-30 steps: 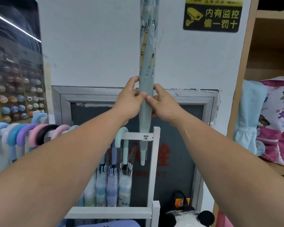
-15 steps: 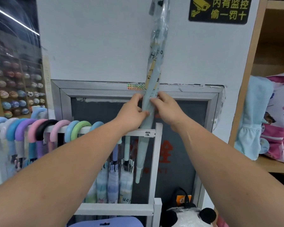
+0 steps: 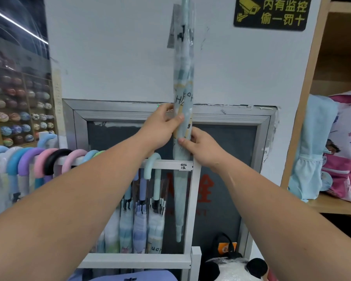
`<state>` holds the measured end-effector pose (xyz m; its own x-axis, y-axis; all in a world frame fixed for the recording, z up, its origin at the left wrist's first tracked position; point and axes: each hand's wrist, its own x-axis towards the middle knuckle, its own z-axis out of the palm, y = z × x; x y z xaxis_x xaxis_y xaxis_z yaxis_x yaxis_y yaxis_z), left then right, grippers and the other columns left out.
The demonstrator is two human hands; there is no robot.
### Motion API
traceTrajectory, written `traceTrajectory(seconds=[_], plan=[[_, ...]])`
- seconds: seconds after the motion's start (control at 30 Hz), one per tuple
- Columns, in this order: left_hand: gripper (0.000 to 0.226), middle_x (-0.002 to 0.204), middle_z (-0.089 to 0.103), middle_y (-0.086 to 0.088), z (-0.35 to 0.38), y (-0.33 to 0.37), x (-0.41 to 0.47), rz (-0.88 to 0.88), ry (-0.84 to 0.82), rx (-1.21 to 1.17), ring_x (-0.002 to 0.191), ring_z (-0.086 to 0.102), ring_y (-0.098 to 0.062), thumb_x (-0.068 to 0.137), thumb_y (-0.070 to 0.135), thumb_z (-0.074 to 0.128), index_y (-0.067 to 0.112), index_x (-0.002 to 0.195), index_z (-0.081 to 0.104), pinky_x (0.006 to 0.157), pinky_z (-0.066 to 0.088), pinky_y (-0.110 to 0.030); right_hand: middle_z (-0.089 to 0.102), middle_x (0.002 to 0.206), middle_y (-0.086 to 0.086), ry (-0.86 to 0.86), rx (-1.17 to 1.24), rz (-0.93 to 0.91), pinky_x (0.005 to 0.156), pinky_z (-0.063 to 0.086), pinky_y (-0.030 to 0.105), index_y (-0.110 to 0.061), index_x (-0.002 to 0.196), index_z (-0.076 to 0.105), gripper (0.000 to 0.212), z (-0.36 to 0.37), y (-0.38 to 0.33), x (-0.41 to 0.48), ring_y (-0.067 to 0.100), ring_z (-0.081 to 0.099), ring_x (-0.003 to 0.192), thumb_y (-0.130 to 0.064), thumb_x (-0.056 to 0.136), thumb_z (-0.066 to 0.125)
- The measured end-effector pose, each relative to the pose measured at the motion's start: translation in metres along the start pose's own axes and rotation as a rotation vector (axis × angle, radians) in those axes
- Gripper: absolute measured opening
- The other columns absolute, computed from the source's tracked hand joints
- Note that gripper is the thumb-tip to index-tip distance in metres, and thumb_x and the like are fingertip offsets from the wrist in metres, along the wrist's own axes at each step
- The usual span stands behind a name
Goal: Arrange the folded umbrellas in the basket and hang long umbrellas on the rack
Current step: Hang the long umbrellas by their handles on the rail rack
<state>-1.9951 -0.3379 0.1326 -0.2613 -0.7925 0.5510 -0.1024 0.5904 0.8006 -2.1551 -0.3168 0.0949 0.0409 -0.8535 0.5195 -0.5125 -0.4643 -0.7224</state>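
Observation:
A long pale-blue umbrella (image 3: 183,78) in a clear plastic sleeve stands upright, tip down, behind the right end of the white rack (image 3: 196,199). Its tip reaches low inside the rack, and its handle is out of frame at the top. My left hand (image 3: 160,126) grips its shaft from the left. Just below, my right hand (image 3: 201,149) grips it from the right. Several long umbrellas hang by curved pastel handles (image 3: 39,161) along the rack's top bar; a mint one (image 3: 152,169) hangs nearest the held umbrella.
A white wall and a grey metal-framed panel (image 3: 231,118) stand behind the rack. To the right, a wooden shelf (image 3: 332,205) holds a light-blue item and a pink bag (image 3: 349,142). A panda plush (image 3: 233,268) sits below right. Ball displays (image 3: 18,110) fill the far left.
The umbrella has come down, its tip sinking lower inside the rack, and it has straightened to upright. Both hands kept hold of it and moved down with it.

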Motion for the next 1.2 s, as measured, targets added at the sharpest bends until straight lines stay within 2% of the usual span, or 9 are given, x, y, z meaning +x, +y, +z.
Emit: traceTrajectory(seconds=[0.13,0.27,0.43,0.5,0.6,0.8,0.97,1.1,1.2], plan=[[0.025,0.111,0.075,0.004,0.001,0.007,0.002,0.067,0.04,-0.022,0.1,0.073,-0.016,0.1,0.026,0.059,0.032,0.124,0.052,0.091,0.059,-0.048,0.074,0.114,-0.005,-0.065,-0.066,0.002,0.099,0.054,0.042,-0.02,0.123,0.063,0.027,0.0,0.004,-0.003,0.013,0.07,0.106,-0.029,0.097,0.065],[0.024,0.113,0.074,0.002,-0.001,0.002,-0.004,0.033,-0.015,-0.001,0.101,0.073,-0.018,0.102,0.019,0.056,0.026,0.125,0.054,0.092,0.058,-0.049,0.075,0.113,-0.005,-0.132,-0.072,0.046,0.097,0.054,0.035,-0.019,0.121,0.067,0.028,-0.007,-0.002,-0.008,0.012,0.071,0.103,-0.033,0.096,0.066],[0.032,0.111,0.076,0.001,-0.002,-0.014,-0.016,-0.017,-0.117,0.04,0.102,0.073,-0.013,0.101,0.01,0.058,0.02,0.131,0.054,0.095,0.058,-0.041,0.071,0.107,-0.013,0.061,0.115,0.005,0.085,0.053,0.03,-0.035,0.108,0.065,0.016,-0.015,-0.024,-0.007,0.009,0.07,0.097,-0.047,0.099,0.057],[0.033,0.1,0.076,0.007,-0.001,-0.018,-0.019,-0.015,-0.14,0.078,0.09,0.074,-0.004,0.101,0.01,0.059,0.019,0.131,0.054,0.087,0.06,-0.03,0.07,0.107,-0.013,0.144,0.134,-0.028,0.091,0.054,0.034,-0.039,0.108,0.061,0.012,-0.014,-0.032,0.0,0.009,0.068,0.101,-0.045,0.099,0.058],[0.029,0.081,0.07,0.016,-0.001,-0.018,-0.021,0.025,-0.153,0.207,0.067,0.067,0.007,0.1,0.014,0.061,0.023,0.127,0.053,0.062,0.051,-0.012,0.073,0.107,-0.003,0.191,0.12,-0.06,0.093,0.057,0.044,-0.027,0.112,0.061,0.018,-0.01,-0.04,0.009,0.016,0.07,0.1,-0.038,0.099,0.06],[0.038,0.108,0.076,0.004,-0.011,-0.019,-0.024,-0.084,-0.254,0.248,0.098,0.073,-0.012,0.095,0.013,0.067,0.024,0.129,0.055,0.095,0.057,-0.037,0.073,0.115,0.0,0.13,0.119,-0.047,0.092,0.059,0.044,-0.02,0.124,0.058,0.028,-0.003,-0.031,0.007,0.016,0.071,0.104,-0.028,0.098,0.064],[0.044,0.107,0.075,0.001,-0.012,-0.008,-0.02,-0.054,-0.088,0.164,0.101,0.071,-0.014,0.095,0.034,0.066,0.03,0.137,0.052,0.095,0.053,-0.039,0.072,0.116,-0.005,0.088,0.063,-0.023,0.096,0.056,0.045,-0.023,0.129,0.057,0.039,0.003,-0.015,0.001,0.013,0.069,0.106,-0.036,0.093,0.067],[0.049,0.109,0.074,0.0,-0.009,0.0,-0.01,-0.036,0.002,0.085,0.104,0.07,-0.02,0.099,0.036,0.06,0.025,0.145,0.046,0.099,0.053,-0.047,0.074,0.112,-0.003,0.061,0.101,0.011,0.094,0.057,0.045,-0.025,0.124,0.059,0.03,0.002,-0.007,-0.001,0.015,0.072,0.103,-0.031,0.096,0.067],[0.04,0.106,0.076,0.001,-0.006,0.0,-0.005,-0.037,0.003,0.072,0.102,0.071,-0.02,0.097,0.034,0.062,0.026,0.134,0.053,0.097,0.054,-0.051,0.075,0.11,0.0,0.035,0.092,0.041,0.093,0.058,0.047,-0.023,0.12,0.06,0.028,0.003,-0.001,-0.001,0.018,0.073,0.1,-0.032,0.095,0.068]])
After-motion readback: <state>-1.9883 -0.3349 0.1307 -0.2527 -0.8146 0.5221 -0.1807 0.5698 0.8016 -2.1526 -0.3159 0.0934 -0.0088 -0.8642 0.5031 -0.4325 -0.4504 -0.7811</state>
